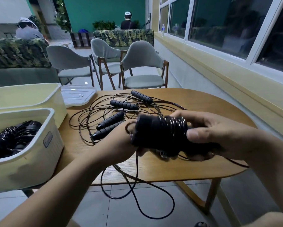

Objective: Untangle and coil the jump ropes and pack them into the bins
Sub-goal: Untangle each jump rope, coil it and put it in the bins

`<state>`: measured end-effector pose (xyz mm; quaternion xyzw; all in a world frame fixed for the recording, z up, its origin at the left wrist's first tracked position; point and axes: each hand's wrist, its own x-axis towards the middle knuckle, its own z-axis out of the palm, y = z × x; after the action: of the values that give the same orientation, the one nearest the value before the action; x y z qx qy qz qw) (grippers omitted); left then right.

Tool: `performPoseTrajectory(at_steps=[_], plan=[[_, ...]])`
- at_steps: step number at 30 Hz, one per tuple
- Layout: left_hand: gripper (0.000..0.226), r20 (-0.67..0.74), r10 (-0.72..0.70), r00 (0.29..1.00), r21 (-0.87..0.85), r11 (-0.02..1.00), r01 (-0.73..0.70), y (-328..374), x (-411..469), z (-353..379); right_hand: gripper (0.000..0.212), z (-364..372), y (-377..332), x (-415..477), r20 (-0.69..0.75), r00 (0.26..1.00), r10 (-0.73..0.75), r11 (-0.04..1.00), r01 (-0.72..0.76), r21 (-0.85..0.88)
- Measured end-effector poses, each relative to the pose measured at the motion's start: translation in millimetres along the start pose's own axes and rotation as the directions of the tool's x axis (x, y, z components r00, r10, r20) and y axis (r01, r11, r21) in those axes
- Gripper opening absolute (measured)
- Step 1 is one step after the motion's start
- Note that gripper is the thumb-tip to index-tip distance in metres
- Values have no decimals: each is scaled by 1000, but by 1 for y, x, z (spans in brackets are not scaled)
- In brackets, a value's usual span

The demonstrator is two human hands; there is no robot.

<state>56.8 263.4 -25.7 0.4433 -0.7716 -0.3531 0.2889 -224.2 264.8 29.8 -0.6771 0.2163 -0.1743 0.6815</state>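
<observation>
Black cord wound tight around paired foam handles makes the bundle [160, 133] held over the near edge of the wooden table [194, 161]. Left hand [121, 141] is closed around the bundle's left end; right hand [207, 133] is closed over its right end, thumb pressed on the windings. A loose cord tail [137, 194] hangs below the table edge. Beyond the hands on the table lies a tangle of ropes [118, 112] with four black handles. At the table's left edge sits a cream bin [31, 158] holding coiled ropes; its small grey label is unreadable. Behind it stands a second cream bin [28, 95].
</observation>
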Motion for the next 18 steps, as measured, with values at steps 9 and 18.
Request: performPoseTrajectory(at_steps=[9, 18], plan=[[14, 15, -2, 1000, 169, 986, 0, 22, 3, 28, 54, 8, -3, 10, -551, 827, -107, 990, 139, 17], [28, 19, -32, 999, 455, 890, 20, 31, 1, 32, 47, 16, -4, 14, -691, 714, -115, 983, -19, -183]])
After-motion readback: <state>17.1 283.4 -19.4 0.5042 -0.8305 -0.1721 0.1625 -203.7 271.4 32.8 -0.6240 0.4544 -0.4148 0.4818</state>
